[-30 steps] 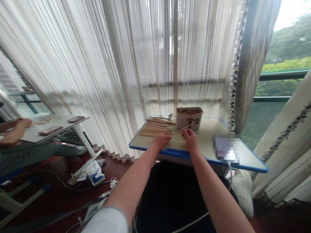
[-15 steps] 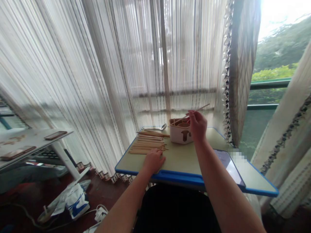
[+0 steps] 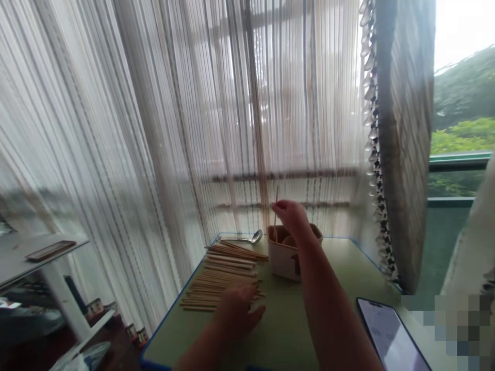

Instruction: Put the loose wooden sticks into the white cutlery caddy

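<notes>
My right hand pinches a thin wooden chopstick, held nearly upright over the left part of a utensil holder. The lower end of this chopstick reaches inside the rim. My forearm covers much of the holder's right side. Lower left, my left hand lies over the right ends of a row of wooden chopsticks, thumb apart from the fingers. Several chopsticks lie side by side there, the upper ones slightly crossed. Behind them rests a metal ladle with what looks like a perforated bowl.
A phone lies on the right of the blue-edged table. Sheer curtains hang right behind the table. Another white table with a brown tray stands at the left.
My right hand has carried the chopstick from beside my left hand to above the holder and turned it upright. My left hand stays by the row. The view has moved closer to the table.
</notes>
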Action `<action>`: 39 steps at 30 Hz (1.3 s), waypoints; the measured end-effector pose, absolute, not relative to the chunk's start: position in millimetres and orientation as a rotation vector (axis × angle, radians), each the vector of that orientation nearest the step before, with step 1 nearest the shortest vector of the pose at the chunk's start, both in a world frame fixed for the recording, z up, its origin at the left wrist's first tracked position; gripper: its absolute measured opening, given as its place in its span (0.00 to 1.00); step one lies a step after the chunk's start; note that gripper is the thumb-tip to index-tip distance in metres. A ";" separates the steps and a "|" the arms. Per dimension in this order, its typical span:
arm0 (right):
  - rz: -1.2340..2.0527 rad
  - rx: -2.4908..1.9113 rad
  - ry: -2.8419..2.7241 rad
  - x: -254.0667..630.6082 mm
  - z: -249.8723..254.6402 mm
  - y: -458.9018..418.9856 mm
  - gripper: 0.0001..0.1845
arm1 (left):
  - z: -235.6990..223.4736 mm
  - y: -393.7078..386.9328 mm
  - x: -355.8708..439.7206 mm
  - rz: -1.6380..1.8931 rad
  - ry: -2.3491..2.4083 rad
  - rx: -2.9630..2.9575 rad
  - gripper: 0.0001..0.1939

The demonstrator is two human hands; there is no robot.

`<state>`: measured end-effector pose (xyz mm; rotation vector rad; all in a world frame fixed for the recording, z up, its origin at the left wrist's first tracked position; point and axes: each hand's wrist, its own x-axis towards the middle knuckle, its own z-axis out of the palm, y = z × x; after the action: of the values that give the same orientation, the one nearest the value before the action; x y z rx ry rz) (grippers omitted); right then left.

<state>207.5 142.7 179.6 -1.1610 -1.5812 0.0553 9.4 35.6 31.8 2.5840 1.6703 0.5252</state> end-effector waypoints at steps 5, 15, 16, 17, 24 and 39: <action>0.252 -1.192 -1.717 210.6 171.7 165.1 0.09 | 30.8 73.2 15.3 0.701 1.634 2.440 0.13; 0.348 -1.331 -1.985 210.9 186.9 147.0 0.12 | 34.6 165.0 48.9 1.173 1.210 1.808 0.42; 0.348 -1.329 -1.998 210.2 187.1 146.6 0.12 | 32.0 168.2 52.2 1.201 1.162 1.752 0.42; 0.351 -1.324 -2.004 209.7 186.9 146.4 0.11 | 29.1 170.0 54.8 1.236 1.115 1.714 0.41; 0.353 -1.340 -2.021 213.9 185.2 141.9 0.11 | 13.6 172.5 57.3 1.220 0.847 1.604 0.38; 0.322 -1.480 -2.127 218.7 195.2 119.7 0.11 | 11.4 169.9 51.0 1.078 0.817 1.666 0.32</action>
<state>218.7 119.7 195.2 -1.4799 -2.1273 0.3225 51.0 169.9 11.4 1.6660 0.8170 1.0775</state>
